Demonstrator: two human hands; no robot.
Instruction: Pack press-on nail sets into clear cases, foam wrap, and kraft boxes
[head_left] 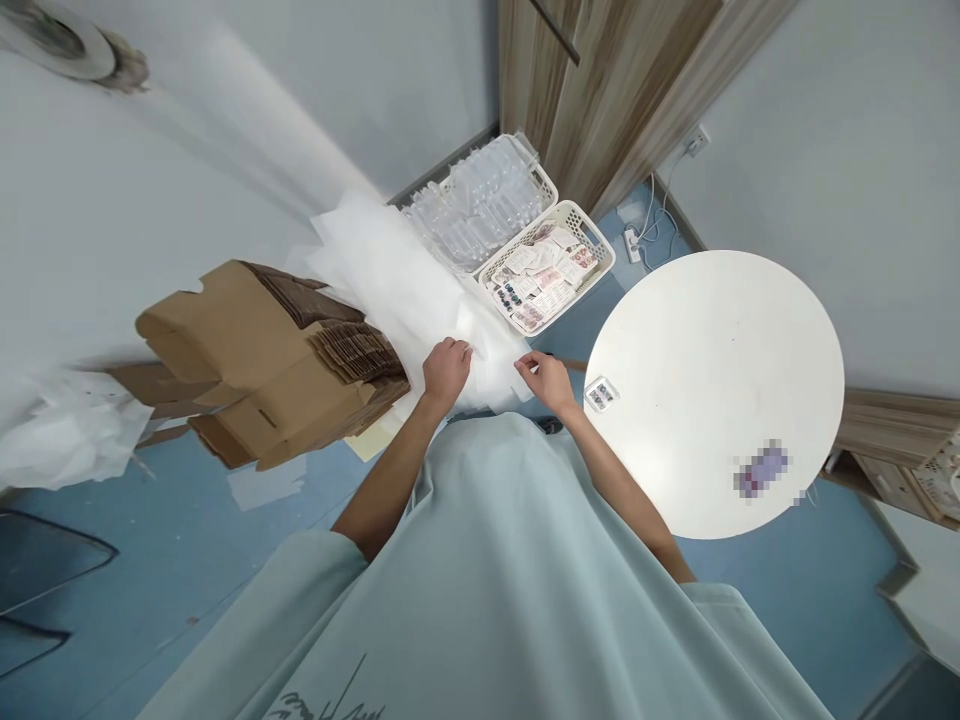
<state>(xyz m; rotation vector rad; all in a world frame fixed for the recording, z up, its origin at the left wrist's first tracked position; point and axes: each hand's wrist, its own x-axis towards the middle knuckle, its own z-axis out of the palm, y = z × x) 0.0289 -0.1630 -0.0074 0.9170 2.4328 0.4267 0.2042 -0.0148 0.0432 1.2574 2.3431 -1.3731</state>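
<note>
A pile of thin, soft white packing sheets lies in front of me, slanting from the wall down toward my body. My left hand is closed, its fingertips pinching a fold of a white sheet near the pile's lower end. To the right, my right hand has thumb and fingers drawn together at the sheet's right edge. The exact grip there is small and partly hidden.
Flattened brown cardboard boxes stand left of the sheets. Behind are a basket of clear plastic packs and a white basket of small carded items. A round white table on the right bears a small clear box.
</note>
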